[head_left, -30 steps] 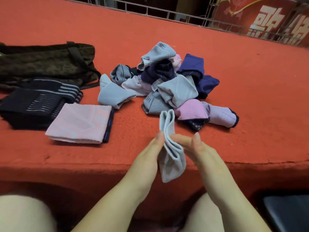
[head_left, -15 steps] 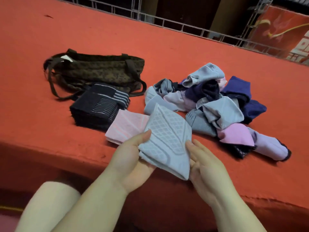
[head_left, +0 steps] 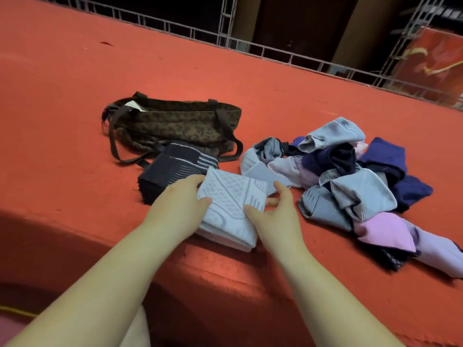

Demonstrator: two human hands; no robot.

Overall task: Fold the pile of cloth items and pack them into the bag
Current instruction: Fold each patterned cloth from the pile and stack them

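A folded light blue cloth (head_left: 231,196) with a woven diamond pattern lies on top of a folded pink cloth, of which only a pale edge (head_left: 223,240) shows near the table's front edge. My left hand (head_left: 179,205) holds the blue cloth's left side, thumb on top. My right hand (head_left: 274,214) holds its right side, thumb on top and fingers curled past the edge. A stack of folded dark striped cloths (head_left: 170,171) sits just behind to the left. The olive patterned bag (head_left: 175,123) lies behind that stack. The unfolded pile (head_left: 350,176) of blue, grey, navy and pink cloths is to the right.
Everything rests on a red carpeted platform (head_left: 75,121) whose front edge runs just below my hands. A metal truss railing (head_left: 275,52) borders the far side, with a red banner (head_left: 436,63) at the upper right. My bare knee shows at the bottom.
The light blue cloth went from held upright in the air, to flat between both hands, to lying on the pink folded cloth. My view shifted left, bringing the whole bag into sight.
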